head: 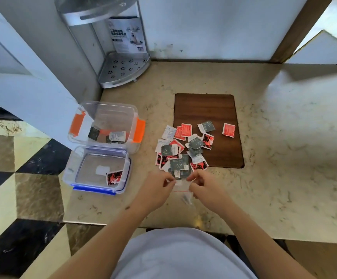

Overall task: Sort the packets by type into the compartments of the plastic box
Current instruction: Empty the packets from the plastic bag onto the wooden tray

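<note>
A pile of small packets (pixel 185 150), red, grey and white, lies on the counter and over the edge of a brown mat (pixel 208 109). One red packet (pixel 228 130) lies apart on the mat. My left hand (pixel 155 190) and my right hand (pixel 206 188) together pinch a small clear zip bag (pixel 180 186) at the near edge of the pile. To the left stands a clear box with orange clips (pixel 137 117), holding grey and white packets. Nearer to me is a clear box with blue clips (pixel 126 170), holding a red-and-black packet (pixel 113 177) and a white one.
A metal corner rack (pixel 123 69) with a printed card stands at the back left against the wall. The marble counter's left edge runs beside the boxes, with tiled floor below. The counter spreads wide to the right of the mat.
</note>
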